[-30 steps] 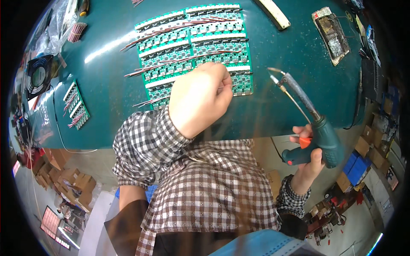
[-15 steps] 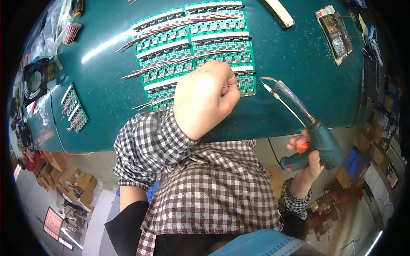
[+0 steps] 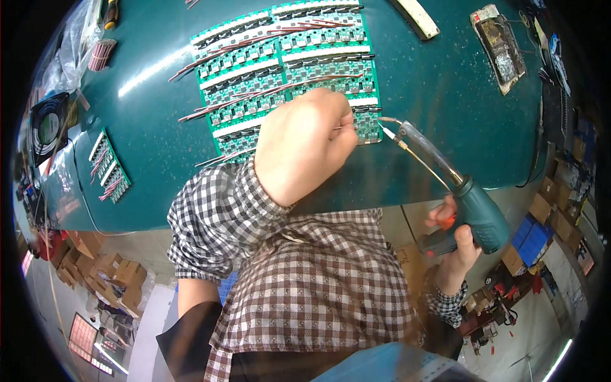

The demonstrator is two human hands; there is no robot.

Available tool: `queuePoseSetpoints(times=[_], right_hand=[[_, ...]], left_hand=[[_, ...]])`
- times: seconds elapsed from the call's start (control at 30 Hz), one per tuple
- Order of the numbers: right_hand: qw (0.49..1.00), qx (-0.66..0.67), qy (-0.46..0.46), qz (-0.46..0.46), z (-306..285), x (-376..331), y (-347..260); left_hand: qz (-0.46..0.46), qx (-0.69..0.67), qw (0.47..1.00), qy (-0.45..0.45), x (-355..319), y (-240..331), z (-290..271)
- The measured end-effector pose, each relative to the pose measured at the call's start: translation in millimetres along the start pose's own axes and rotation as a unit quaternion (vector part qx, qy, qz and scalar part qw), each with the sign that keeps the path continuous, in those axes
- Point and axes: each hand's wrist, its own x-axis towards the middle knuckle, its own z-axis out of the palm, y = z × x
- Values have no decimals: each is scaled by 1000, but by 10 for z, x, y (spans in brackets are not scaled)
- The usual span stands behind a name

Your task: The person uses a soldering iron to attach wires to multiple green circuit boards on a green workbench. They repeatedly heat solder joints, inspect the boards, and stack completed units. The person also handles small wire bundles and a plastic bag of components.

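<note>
Worktop [image 3: 439,83], green, carries circuit-board panel [image 3: 299,69]. Soldering gun [image 3: 480,215] angles its tip [image 3: 391,120] by panel's right edge. Left hand [image 3: 305,149] is closed over panel's near rows; right hand [image 3: 461,256] grips gun; thin wire [image 3: 338,128] pinched in left hand.

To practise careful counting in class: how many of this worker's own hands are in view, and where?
2. The left hand is over the green circuit boards; the right hand grips the green soldering gun, which hides part of it.

Glossy green tabletop [image 3: 439,83], pale floor [image 3: 156,245], cardboard boxes [image 3: 130,274], light strip [image 3: 558,363]
</note>
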Motion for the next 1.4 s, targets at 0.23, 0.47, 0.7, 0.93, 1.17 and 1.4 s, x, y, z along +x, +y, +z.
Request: queuePoseSetpoints(times=[0.23, 0.47, 0.7, 0.93, 1.17, 1.4], right_hand=[[999, -27, -21, 15, -3, -40, 5], [998, -41, -18, 48, 24, -92, -13], [990, -137, -4, 41, 152, -88, -59], [993, -109, -25, 37, 9, -109, 73], [995, -76, -19, 55, 28, -112, 51], [995, -94, -12, 41, 39, -101, 81]], left_hand=[[11, 20, 1000, 7, 20, -8, 24], [14, 7, 1000, 3, 30, -17, 15], [9, -1, 1000, 8, 24, -18, 29], [11, -2, 1000, 10, 14, -15, 21], [20, -1, 1000, 15, 20, -10, 26], [18, -4, 1000, 16, 16, -11, 33]])
